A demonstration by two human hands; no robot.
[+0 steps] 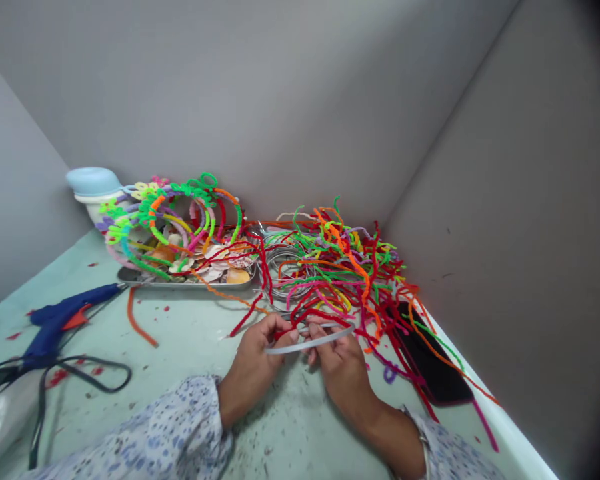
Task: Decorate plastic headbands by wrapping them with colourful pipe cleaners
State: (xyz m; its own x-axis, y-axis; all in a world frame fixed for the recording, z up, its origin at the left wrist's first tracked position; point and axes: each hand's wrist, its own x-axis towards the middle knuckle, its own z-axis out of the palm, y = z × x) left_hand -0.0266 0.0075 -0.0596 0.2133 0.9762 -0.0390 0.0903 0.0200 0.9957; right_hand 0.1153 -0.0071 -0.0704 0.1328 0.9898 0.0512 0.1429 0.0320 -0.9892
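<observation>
In front of me, above the table, both hands hold a thin grey headband (282, 349), its curve bowed toward me. My left hand (254, 360) is closed in a pinch on the band's left part. A red pipe cleaner (325, 315) runs from the left fingers across to the right. My right hand (339, 365) has its fingers closed around the band's right side, near the red strand. What the right fingertips press on is partly hidden. Just beyond the hands lie a tangle of colourful pipe cleaners (350, 257) and a stack of bare grey headbands (275, 267).
Back left, pipe-cleaner-wrapped headbands (155, 207) rest over a metal tray (205, 287) of seashells, beside a white bottle with a blue lid (95, 181). A blue glue gun (55, 323) with a black cord lies at left. A dark phone (433, 363) lies at right, partly under pipe cleaners.
</observation>
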